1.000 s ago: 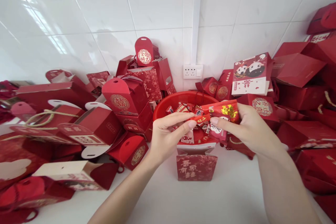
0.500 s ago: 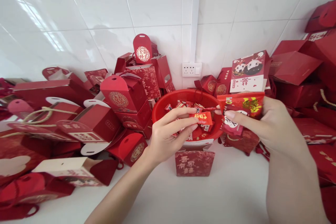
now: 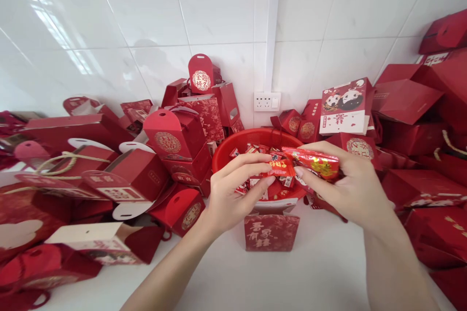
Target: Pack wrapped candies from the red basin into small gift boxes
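Observation:
My left hand (image 3: 237,187) pinches a small red wrapped candy (image 3: 280,167) with gold lettering between thumb and fingers. Close beside it, my right hand (image 3: 343,180) grips a shiny red and gold snack packet (image 3: 316,161); a darker packet partly shows beneath it. Both hands hover over a red plastic basket (image 3: 221,154) that holds several wrapped candies. In front of the basket, on the white table, stands a small red gift box (image 3: 272,232) with pale lettering and its top flaps open. What lies inside this box is hidden.
Stacked red gift boxes (image 3: 175,133) fill the left side. More boxes (image 3: 412,95) are heaped on the right, one with a panda-like print (image 3: 345,104). Behind is a white tiled wall with a power socket (image 3: 267,102).
My right hand has moved left and slightly down, bringing the packet up to the candy and tilting it flatter. My left hand stays nearly in place with the candy.

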Demonstrator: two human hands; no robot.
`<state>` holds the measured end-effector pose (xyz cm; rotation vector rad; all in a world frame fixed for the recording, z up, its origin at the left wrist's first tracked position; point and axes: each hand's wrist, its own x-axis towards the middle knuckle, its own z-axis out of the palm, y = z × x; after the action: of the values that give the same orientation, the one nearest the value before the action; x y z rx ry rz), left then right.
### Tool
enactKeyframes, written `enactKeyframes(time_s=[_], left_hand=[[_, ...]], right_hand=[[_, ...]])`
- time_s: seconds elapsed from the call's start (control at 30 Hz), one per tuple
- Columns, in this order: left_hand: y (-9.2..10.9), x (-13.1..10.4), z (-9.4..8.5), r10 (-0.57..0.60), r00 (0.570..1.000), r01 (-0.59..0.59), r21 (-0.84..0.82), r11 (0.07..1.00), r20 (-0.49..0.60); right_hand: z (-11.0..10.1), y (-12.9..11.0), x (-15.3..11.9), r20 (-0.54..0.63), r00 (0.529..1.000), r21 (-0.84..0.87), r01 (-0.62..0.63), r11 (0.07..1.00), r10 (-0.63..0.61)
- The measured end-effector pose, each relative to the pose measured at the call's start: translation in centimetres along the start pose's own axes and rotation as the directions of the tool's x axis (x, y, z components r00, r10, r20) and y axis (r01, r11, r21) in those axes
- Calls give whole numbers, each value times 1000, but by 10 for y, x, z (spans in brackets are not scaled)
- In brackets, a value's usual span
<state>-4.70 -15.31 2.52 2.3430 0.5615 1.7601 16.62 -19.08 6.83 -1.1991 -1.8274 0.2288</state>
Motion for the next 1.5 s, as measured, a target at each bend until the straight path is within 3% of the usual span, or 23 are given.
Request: enactKeyframes(time_s=[0.83,0.9,1.0,1.1,1.27,1.37,1.5], left_hand=[[-3,-2,3,-30,999,29,-13,999,-30],[-2,-2,3,-75,996,74,-30,997,-43],[0,-3,5,-281,959,274,-118,955,-45],[2,-3,8,-467,884,451,-252,856,-4],[3,0,5,-573,816,558,-360,748,77],[7,5,-8,-517,829,557,-245,793,211],[16,11,-28,-335,846,389,-52,920,414]], right_hand=[[6,3,4,39,998,-20,43,999,-42],[7,4,4,29,998,-7,50,999,-49],[9,5,4,-6,1000,29,31,999,-31],[11,6,3,-18,999,75,-38,996,39],[8,6,3,-7,996,141,-91,986,93],[4,6,3,-31,995,124,-91,988,96],[-2,7,2,-110,991,110,-66,992,78]])
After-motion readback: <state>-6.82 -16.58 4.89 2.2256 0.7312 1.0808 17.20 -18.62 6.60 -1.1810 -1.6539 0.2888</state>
